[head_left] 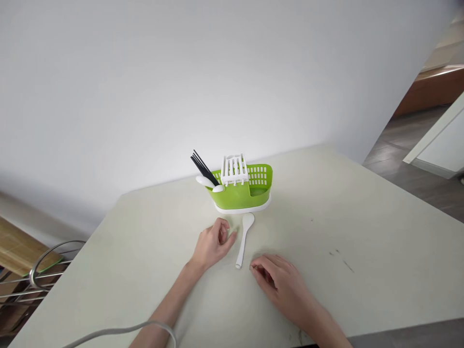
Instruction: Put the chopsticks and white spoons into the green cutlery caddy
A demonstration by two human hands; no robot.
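A white spoon [243,240] lies on the table between my hands, its bowl pointing toward the green utensil holder [234,197]. My left hand [214,243] rests left of the spoon, fingers curled and thumb apart, holding nothing. To the right of the handle end is my right hand [277,280], its fingers bent and the thumb tip close to the index fingertip, with nothing visible between them. Neither hand touches the spoon. Black chopsticks [204,166] lean out of the holder's left end beside white spoons [205,181]. A white slotted rack [235,169] sits across the holder's middle.
The pale table [344,208] stands against a white wall [232,77]. A grey cable [119,331] crosses over my left forearm. At the lower left, a metal wire rack [36,280] is beside the table with a bamboo board [25,244].
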